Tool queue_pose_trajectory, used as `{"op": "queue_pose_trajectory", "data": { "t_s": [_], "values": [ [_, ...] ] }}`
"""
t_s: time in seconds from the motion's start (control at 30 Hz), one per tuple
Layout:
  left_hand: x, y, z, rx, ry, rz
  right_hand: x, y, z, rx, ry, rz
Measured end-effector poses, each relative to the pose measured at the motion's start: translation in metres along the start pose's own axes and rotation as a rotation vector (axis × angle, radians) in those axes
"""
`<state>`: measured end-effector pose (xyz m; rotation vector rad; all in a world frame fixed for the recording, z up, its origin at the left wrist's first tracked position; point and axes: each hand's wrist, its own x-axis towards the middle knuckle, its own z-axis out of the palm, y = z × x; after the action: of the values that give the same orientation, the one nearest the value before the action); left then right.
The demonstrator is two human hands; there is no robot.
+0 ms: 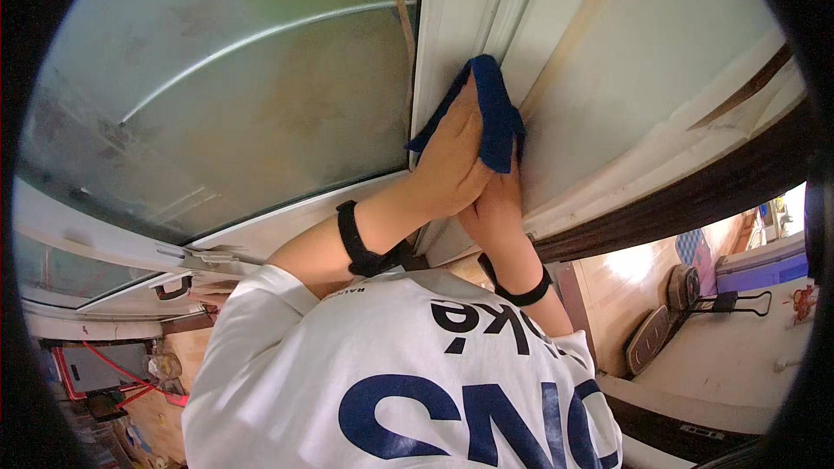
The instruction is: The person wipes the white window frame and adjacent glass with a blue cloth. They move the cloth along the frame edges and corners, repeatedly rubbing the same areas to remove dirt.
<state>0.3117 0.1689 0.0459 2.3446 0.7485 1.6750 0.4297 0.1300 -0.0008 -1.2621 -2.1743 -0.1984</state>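
Note:
A dark blue cloth [495, 114] lies bunched against a white window or door frame [449, 26], where it meets a pale panel. My left hand [453, 150] presses on the cloth, with one fold draped over its fingers. Close beside it and partly beneath, my right hand [498, 205] also holds the cloth; its fingers are hidden. Both hands touch each other. To their left is a large, smeared glass pane [260, 111], with a pale curved line running across it.
The pale panel [638, 91] has a dark lower edge [684, 208]. Lower left, a white frame carries a black handle [172, 288] and a latch [218, 257]. Exercise equipment with brown pads [648, 339] stands at right on a light floor. A grey board with red edging [107, 368] sits lower left.

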Motion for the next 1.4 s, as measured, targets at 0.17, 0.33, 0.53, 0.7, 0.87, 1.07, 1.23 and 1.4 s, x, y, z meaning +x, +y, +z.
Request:
{"op": "queue_pose_trajectory", "data": {
  "t_s": [0.17, 0.33, 0.53, 0.7, 0.87, 1.07, 1.23, 1.4],
  "values": [
    [-0.037, -0.021, 0.008, 0.11, -0.165, -0.026, -0.001, -0.009, 0.006, 0.141, -0.015, 0.129],
    [-0.089, -0.031, 0.024, 0.11, -0.249, -0.196, -0.035, -0.006, 0.043, 0.141, -0.068, 0.177],
    [-0.127, -0.048, 0.028, 0.169, -0.352, -0.108, -0.068, 0.0, 0.073, 0.067, -0.171, 0.188],
    [-0.139, -0.042, 0.021, 0.126, -0.305, -0.179, -0.068, -0.011, 0.071, 0.043, -0.07, 0.161],
    [-0.151, -0.042, -0.014, 0.284, -0.287, -0.059, -0.064, -0.02, 0.076, 0.204, -0.081, -0.035],
    [-0.169, -0.051, -0.043, 0.532, -0.108, -0.334, -0.035, -0.019, 0.117, 0.211, -0.062, -0.005],
    [-0.151, -0.041, -0.075, 0.649, -0.078, -0.371, -0.005, -0.027, 0.122, 0.081, -0.011, 0.097],
    [-0.116, -0.03, -0.106, 0.731, 0.075, -0.322, 0.035, -0.038, 0.086, 0.081, 0.255, 0.083]
  ]
}}
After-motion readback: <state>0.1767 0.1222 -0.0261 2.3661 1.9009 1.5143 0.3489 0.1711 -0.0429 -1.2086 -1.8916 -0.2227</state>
